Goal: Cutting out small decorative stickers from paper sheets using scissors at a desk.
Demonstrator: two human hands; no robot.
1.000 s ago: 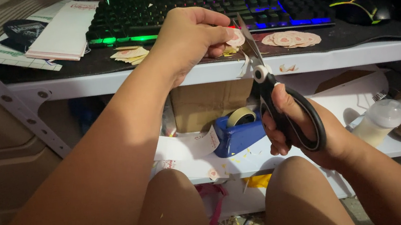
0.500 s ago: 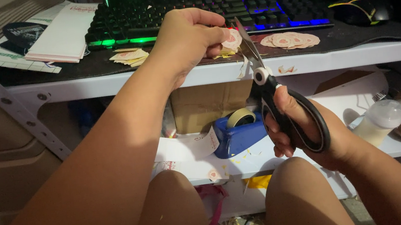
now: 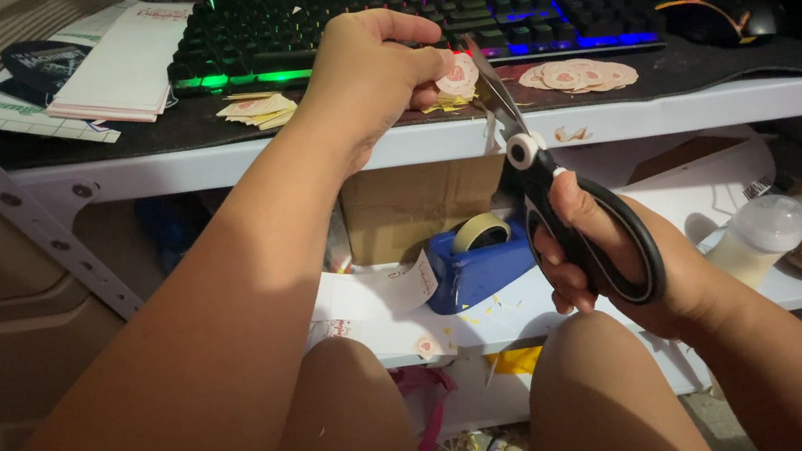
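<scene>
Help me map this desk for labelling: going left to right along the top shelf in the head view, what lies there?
White notepad → small stack of paper cutouts → left hand holding a round cutout → scissors blades → row of round cutouts → black mouse.

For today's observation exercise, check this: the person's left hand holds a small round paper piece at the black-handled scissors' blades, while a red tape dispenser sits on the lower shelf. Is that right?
Not quite. In the head view, the tape dispenser is blue, not red. The rest holds: the left hand holds the round paper piece at the blades of the scissors, which the right hand grips.
</scene>
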